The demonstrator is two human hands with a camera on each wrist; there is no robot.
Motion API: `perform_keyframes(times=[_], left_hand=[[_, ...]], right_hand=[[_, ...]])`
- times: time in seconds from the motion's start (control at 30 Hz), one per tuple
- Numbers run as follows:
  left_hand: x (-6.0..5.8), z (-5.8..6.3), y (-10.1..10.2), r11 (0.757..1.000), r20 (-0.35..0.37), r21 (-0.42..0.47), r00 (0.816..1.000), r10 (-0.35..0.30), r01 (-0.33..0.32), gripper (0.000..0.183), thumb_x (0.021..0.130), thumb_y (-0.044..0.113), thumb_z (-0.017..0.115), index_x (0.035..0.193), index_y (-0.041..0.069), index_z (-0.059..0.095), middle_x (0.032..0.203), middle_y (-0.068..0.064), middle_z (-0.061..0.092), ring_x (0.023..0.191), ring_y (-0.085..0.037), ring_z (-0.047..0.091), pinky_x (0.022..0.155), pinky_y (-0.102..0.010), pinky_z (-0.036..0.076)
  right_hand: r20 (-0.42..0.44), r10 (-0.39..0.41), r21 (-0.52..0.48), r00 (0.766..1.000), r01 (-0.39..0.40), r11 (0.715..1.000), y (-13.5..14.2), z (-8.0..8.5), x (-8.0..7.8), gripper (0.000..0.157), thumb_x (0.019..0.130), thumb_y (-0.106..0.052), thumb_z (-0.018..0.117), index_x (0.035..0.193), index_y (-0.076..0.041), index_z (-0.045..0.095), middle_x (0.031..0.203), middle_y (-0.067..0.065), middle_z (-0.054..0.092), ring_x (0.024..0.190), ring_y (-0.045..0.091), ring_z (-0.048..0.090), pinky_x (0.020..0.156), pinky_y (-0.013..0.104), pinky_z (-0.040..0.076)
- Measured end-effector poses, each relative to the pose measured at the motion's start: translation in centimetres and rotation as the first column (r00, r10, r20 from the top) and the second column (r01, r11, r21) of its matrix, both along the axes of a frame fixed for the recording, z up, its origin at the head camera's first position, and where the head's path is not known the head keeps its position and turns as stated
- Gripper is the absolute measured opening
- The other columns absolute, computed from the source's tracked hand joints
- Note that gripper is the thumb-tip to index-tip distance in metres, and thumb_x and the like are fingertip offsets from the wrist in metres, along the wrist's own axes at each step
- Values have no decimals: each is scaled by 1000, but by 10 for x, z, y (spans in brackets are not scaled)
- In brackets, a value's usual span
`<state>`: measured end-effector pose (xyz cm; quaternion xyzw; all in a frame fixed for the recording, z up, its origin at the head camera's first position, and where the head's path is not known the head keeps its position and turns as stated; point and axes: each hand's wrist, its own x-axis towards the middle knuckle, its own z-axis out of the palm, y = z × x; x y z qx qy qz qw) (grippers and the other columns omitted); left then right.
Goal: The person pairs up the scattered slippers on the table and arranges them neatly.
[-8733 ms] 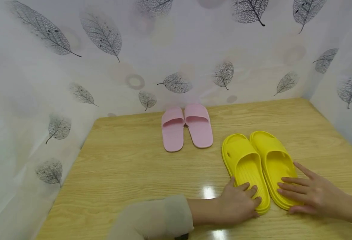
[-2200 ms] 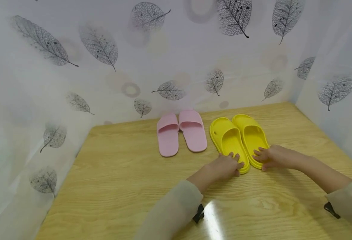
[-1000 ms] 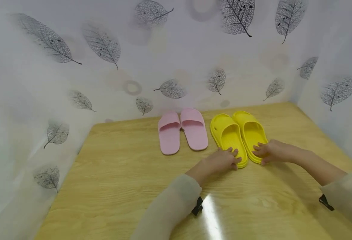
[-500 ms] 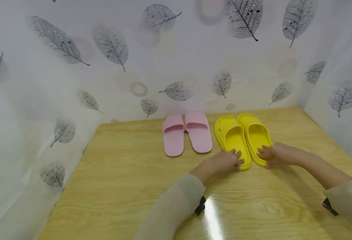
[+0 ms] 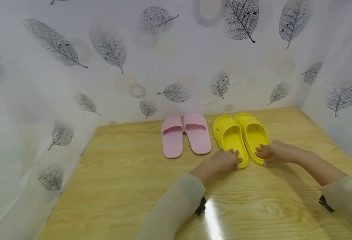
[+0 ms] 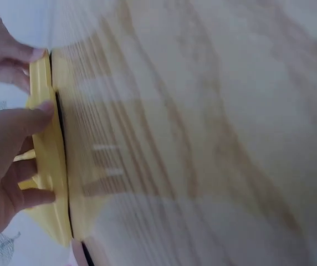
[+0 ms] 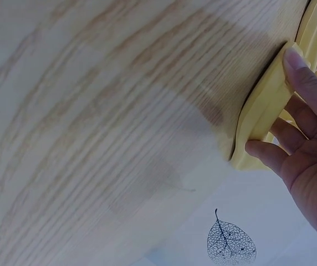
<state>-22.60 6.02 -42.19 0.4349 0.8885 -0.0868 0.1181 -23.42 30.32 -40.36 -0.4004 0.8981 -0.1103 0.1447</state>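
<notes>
Two yellow slippers lie side by side on the wooden table in the head view, toes toward the back wall. My left hand (image 5: 224,161) holds the heel of the left yellow slipper (image 5: 233,140). In the left wrist view its thumb presses the rim of that slipper (image 6: 56,166), with the fingers spread over the sole and side. The right yellow slipper (image 5: 255,136) has its heel held by my right hand (image 5: 276,152). Its thumb and fingers straddle the rim of the slipper (image 7: 258,119) in the right wrist view. Both slippers sit flat, almost touching.
Just left of the yellow pair stands a pair of pink slippers (image 5: 172,141), toes against the back wall. White sheeting (image 5: 185,50) with a leaf print rises behind and on both sides of the wooden table (image 5: 119,186).
Since the earliest frame the yellow slippers have slid back and left, up beside the pink pair, with both hands on their heels. Over the last second they hardly move.
</notes>
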Motion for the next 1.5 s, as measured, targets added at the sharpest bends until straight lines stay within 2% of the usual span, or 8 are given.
perform_keyframes(times=[0.13,0.23,0.3,0.5,0.83,1.13,1.27,1.5], left_hand=[[8,-2,5,999,-88,13,996,31,-30,33,98,36,47,129,28,57,135,2,53,118,-15,53,90,-32,49],[8,-2,10,998,-160,49,986,54,-47,31,96,42,52,119,26,63,122,5,59,102,-10,58,77,-27,51],[8,-2,13,997,-184,59,981,67,-57,34,94,47,53,118,26,64,121,6,61,101,-9,59,75,-26,52],[7,1,16,996,-146,50,986,84,-78,37,93,45,53,123,25,62,132,4,56,112,-11,56,86,-32,51],[4,-1,18,990,-88,90,990,114,-106,30,94,37,54,119,23,64,131,1,57,119,-17,54,96,-44,46],[-2,-4,18,989,-70,87,990,124,-117,32,96,34,52,124,22,61,138,-1,52,125,-19,50,98,-45,45],[-6,-5,17,987,-60,76,987,147,-142,35,97,33,50,130,22,57,143,-1,47,131,-20,45,101,-47,42],[-11,-9,15,984,-46,74,985,168,-165,39,98,33,48,136,23,53,146,-1,44,135,-20,40,104,-49,38]], right_hand=[[-11,-3,-3,1000,3,1000,-2,-1,-1,50,75,-26,73,114,5,66,118,30,59,110,54,51,85,58,47],[-24,-15,0,1000,15,1000,-2,2,-2,50,74,-25,74,112,5,67,116,31,59,109,54,51,86,64,42],[-24,-19,5,1000,19,1000,-1,4,-3,49,74,-25,74,112,5,67,116,32,59,110,55,50,86,64,42],[7,-27,13,1000,27,1000,0,6,-5,49,74,-24,74,112,6,66,117,32,58,110,56,49,87,65,41],[50,-54,-11,997,55,998,1,5,-6,50,74,-22,74,113,8,65,119,34,56,112,56,47,88,62,42],[59,-64,11,996,64,998,0,2,-10,50,75,-23,74,114,7,64,120,32,56,113,55,47,89,57,44],[47,-42,5,998,42,999,-1,4,-13,51,75,-23,73,114,8,64,119,33,56,113,56,47,90,59,43],[79,-74,2,994,74,997,-4,5,-17,49,76,-21,74,114,7,64,120,33,55,114,56,46,92,61,41]])
